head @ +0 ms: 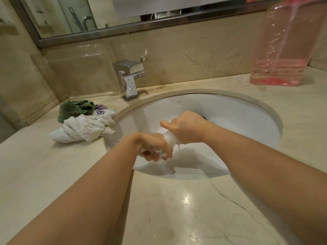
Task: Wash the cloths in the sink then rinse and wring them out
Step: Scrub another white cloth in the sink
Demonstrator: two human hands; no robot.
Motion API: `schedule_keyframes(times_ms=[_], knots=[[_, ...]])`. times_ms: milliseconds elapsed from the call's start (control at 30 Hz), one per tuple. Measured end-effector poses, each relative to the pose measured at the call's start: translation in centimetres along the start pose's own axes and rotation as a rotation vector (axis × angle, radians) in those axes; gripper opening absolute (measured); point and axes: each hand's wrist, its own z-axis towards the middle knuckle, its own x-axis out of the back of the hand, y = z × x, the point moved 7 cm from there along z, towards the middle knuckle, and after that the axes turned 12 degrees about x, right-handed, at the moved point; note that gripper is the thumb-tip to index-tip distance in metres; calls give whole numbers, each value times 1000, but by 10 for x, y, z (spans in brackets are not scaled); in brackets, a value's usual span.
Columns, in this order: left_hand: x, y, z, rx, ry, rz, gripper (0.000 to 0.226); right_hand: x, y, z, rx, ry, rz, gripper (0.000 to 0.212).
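Observation:
Both my hands grip a small white cloth point(170, 140) above the white oval sink point(238, 110). My left hand point(152, 146) holds its lower end with curled fingers. My right hand point(185, 128) is wrapped round its upper end, thumb pointing left. The cloth is twisted into a tight roll between them, and water runs off it into the basin. On the counter left of the sink lies a pile of other cloths: a white towel point(83, 129), a green cloth point(75, 108) and a white one with purple print point(102, 110).
A chrome square tap point(130, 77) stands behind the sink's left rim, no water running from it. A pink see-through plastic bottle point(281, 48) stands at the back right of the marble counter point(177, 206). A mirror hangs on the wall above.

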Motion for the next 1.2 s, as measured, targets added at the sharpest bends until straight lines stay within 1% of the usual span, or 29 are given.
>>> schedule_keyframes(times_ms=[67,133,233,267,333,400,467,533,567,600,700,767,833,900,967,1067,1133,1200], knots=[[-1,-3,-2,18,-20,-5,14,1,-2,2,36,-6,-13,48],[-1,-5,-4,23,-46,-9,17,2,-3,3,56,40,5,52],[-1,-7,-5,32,-73,-2,24,10,-7,-1,106,143,25,77],[-1,-7,-5,31,-63,1,24,9,-7,-1,117,169,38,80],[1,-3,-5,1,-17,-9,17,6,-3,1,137,232,26,77],[4,3,-5,-55,31,-23,16,15,-1,2,111,261,-3,69],[8,7,-4,-101,98,-16,16,20,0,3,51,173,-15,57],[14,9,-4,-125,203,18,19,10,10,2,-76,89,10,45],[19,11,-3,-142,267,35,20,9,13,1,-151,55,52,41],[23,14,-5,-167,337,41,21,9,16,0,-222,54,118,39],[38,17,-11,-232,525,74,33,0,24,-8,-399,63,388,41],[41,17,-15,-286,543,89,47,-11,28,-15,-437,59,541,50],[38,18,-22,-355,488,6,54,-15,32,-22,-461,79,676,66],[40,23,-32,-400,515,-81,48,-13,35,-27,-492,163,861,80],[51,28,-41,-384,620,-110,41,-6,34,-26,-501,263,1051,85],[70,22,-61,-294,766,-140,38,8,20,-18,-453,344,1286,82],[81,9,-82,-284,899,-165,43,21,13,-11,-447,428,1347,74],[89,-9,-108,-343,1048,-208,43,40,8,-5,-419,550,1331,60]])
